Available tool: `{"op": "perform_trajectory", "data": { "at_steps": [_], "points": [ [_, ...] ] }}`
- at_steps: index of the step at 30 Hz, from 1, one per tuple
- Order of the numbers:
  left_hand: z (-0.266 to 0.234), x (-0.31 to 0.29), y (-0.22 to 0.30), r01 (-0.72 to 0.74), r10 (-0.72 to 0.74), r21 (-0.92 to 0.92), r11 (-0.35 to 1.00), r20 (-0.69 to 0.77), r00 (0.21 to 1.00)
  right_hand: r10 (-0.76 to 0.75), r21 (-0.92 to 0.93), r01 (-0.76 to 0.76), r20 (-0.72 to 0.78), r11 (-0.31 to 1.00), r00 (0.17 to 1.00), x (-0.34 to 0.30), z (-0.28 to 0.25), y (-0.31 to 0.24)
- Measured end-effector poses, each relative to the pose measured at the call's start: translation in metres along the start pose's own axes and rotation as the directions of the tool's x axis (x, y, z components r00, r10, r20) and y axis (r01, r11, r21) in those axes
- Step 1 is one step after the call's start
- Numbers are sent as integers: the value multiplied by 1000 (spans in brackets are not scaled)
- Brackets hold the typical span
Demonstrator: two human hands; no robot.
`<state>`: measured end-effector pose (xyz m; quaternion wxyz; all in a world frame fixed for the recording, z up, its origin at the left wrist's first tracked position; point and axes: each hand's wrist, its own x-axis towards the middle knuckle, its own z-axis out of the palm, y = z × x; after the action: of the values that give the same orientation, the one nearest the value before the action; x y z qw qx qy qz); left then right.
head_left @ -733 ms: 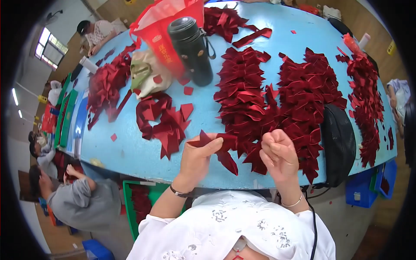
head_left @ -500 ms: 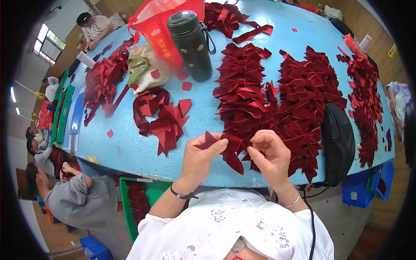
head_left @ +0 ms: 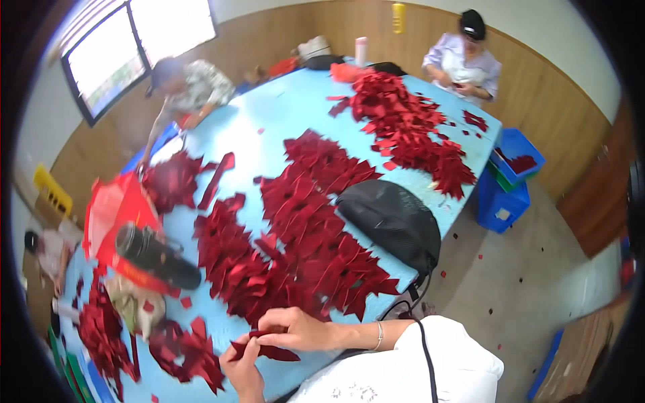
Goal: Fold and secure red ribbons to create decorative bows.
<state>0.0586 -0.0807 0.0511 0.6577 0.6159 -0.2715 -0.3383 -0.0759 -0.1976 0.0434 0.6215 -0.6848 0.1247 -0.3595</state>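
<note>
My left hand (head_left: pixel 243 371) pinches a dark red velvet ribbon piece (head_left: pixel 277 353) at the table's near edge. The fingers of my right hand (head_left: pixel 299 329) are bent closed on the same piece, close to the left fingertips. Part of the ribbon is hidden behind the fingers. Just beyond my hands spreads a thick pile of dark red bows (head_left: pixel 316 242), with another row of bows (head_left: pixel 232 258) to its left. A smaller heap of loose ribbon pieces (head_left: pixel 191 352) lies left of my left hand.
A black bag (head_left: pixel 393 218) sits at the right table edge, with a black cable (head_left: pixel 426 359) below. A dark flask (head_left: pixel 158 258), red bag (head_left: pixel 111 211) and pale cloth bag (head_left: pixel 144 309) stand left. Two people (head_left: pixel 467 64) (head_left: pixel 195 94) work across the blue table (head_left: pixel 269 111). Blue bins (head_left: pixel 504 201) stand right.
The view has swung to the right, bringing the far right table end and floor into sight. My hands have come closer together, the right one now closed on the ribbon piece.
</note>
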Motion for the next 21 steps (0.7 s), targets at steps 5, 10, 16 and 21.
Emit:
{"op": "perform_trajectory", "data": {
  "at_steps": [5,10,16,21],
  "points": [
    [28,-5,19,25,-15,-45,999,209,978,-16,60,24,-132,998,991,-5,-17,-9],
    [30,-6,23,-57,37,79,995,235,971,-70,54,81,-185,995,980,-1,-16,-5],
    [26,-1,13,-54,51,5,999,233,971,3,115,21,-202,993,979,-1,-14,-8],
    [40,-14,27,-60,61,-10,998,292,954,118,79,-113,-68,990,991,-8,-22,-25]
  ]
}}
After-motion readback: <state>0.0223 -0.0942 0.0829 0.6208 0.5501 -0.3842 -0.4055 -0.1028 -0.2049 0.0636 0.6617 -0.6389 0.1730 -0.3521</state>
